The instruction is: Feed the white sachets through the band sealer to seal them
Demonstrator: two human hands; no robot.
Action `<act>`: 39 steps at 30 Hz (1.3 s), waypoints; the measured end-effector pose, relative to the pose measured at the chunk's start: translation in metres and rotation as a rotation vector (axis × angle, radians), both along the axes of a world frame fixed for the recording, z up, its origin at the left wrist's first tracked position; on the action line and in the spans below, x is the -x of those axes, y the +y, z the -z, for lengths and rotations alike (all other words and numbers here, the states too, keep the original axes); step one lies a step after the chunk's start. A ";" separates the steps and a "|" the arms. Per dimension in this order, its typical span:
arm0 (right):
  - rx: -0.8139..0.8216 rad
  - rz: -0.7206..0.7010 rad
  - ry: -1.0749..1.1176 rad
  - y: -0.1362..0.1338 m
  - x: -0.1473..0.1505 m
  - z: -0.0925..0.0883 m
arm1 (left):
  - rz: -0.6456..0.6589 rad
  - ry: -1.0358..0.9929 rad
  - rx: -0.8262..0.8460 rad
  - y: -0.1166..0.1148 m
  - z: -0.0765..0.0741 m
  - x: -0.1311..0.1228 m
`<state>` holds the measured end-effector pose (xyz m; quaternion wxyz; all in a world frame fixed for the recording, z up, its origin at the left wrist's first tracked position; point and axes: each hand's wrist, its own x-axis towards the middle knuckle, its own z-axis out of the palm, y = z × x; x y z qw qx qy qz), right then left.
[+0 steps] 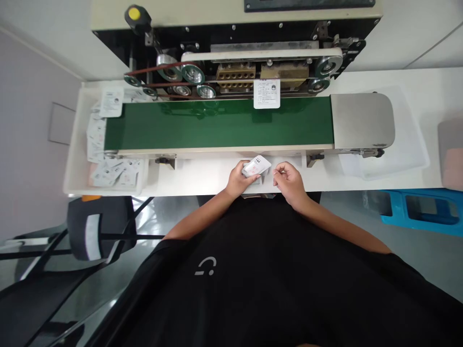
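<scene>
My left hand is closed around a small stack of white printed packets with rounded corners, thumb on top and fanned edges showing. Just to the right, my right hand has its fingers curled in, with no packet visible in it. Both hands are over the front strip of the table, before the green conveyor belt. A printed packet hangs from the sealing machine's edge over the belt. Another packet lies at the belt's left end, reaching over a bin.
At the left, a white plastic bin holds several loose packets. A clear tray lies right of the belt's metal end plate. A blue stool and a black chair stand beyond the table's front edge.
</scene>
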<state>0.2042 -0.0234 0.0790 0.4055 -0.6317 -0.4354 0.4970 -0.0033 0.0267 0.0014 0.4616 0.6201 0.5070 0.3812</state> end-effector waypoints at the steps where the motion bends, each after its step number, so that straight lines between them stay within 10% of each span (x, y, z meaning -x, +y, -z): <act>1: 0.022 0.030 0.047 -0.002 0.004 0.007 | 0.003 0.012 -0.008 0.000 0.000 0.000; 25: -0.371 0.151 -0.135 -0.001 0.006 0.013 | 0.216 0.051 -0.005 -0.001 -0.001 0.001; 33: -0.282 0.423 0.285 0.021 -0.008 -0.027 | 0.189 0.081 0.035 -0.002 -0.003 0.000; 39: 0.095 0.162 0.620 0.028 -0.048 -0.083 | 0.177 0.065 0.047 -0.002 -0.003 0.000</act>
